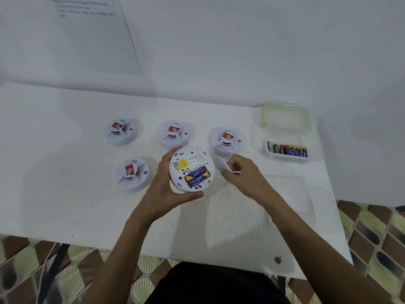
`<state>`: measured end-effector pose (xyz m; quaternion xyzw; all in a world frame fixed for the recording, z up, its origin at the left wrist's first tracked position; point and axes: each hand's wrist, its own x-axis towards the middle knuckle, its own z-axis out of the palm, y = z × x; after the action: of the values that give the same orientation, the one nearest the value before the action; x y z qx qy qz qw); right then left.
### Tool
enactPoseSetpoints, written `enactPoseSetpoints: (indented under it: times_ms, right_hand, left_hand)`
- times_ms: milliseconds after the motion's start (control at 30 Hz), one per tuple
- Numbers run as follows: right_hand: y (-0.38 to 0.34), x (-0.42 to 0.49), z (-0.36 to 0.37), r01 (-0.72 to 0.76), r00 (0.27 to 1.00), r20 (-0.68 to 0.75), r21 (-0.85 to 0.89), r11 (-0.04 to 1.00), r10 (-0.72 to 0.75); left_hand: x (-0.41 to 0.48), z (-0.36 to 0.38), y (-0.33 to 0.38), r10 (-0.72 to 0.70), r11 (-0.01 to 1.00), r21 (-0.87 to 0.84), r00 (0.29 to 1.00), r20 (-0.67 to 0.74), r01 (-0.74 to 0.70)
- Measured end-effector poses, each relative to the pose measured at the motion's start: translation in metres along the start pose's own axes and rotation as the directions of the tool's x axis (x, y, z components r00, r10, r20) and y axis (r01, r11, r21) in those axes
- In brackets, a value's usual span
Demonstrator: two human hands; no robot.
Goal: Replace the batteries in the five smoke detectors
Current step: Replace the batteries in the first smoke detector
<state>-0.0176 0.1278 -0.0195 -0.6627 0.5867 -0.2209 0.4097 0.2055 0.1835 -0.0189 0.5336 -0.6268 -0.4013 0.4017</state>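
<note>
Left hand (pixel 166 189): centre frame, thumb and fingers curled round the rim of an upturned smoke detector (pixel 191 168); fingertips hidden behind it.
Open compartment: two blue-and-yellow batteries (pixel 197 175) show, label text unreadable.
Right hand (pixel 243 174): just right of it, fingers curled, pinching a small white cover (pixel 220 164), partly hidden.
Other detectors (pixel 120 132) (pixel 173 133) (pixel 226 140) (pixel 132 173): face up on the table (pixel 65 194).
Clear tub (pixel 287 159): right of centre, spare batteries (pixel 288 149); count unclear.
Sheet (pixel 94 34): upper left, print blurred.

White table (pixel 65 194) bears four smoke detectors (pixel 120 132), a battery tub (pixel 290 134), a lid (pixel 263 116).
</note>
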Motion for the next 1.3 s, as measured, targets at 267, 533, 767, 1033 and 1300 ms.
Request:
enactPoseSetpoints:
  times_ms: [267,533,767,1033,1300]
  right_hand:
    - [-0.035,-0.026,-0.011,0.049,0.994,-0.108,0.271,0.961,-0.02]
    - [-0.057,-0.043,0.009,0.295,0.893,-0.312,-0.139,0.945,-0.325]
    - [-0.048,-0.04,0.027,0.383,0.759,-0.377,-0.401,0.832,-0.53]
    - [-0.041,-0.04,0.026,0.395,0.785,-0.363,-0.331,0.857,-0.502]
    - [-0.042,-0.044,0.021,0.386,0.792,-0.35,-0.348,0.854,-0.501]
  left_hand:
    - [0.002,0.003,-0.003,0.005,1.0,0.025,1.0,0.022,-0.005]
    - [0.003,0.013,0.004,0.056,0.996,0.068,0.998,0.034,-0.058]
    - [0.005,0.022,0.012,0.119,0.99,0.066,0.992,0.052,-0.122]
    - [0.007,0.026,0.011,0.12,0.99,0.069,0.992,0.036,-0.122]
    - [0.01,0.028,0.019,0.157,0.982,0.106,0.988,0.014,-0.157]
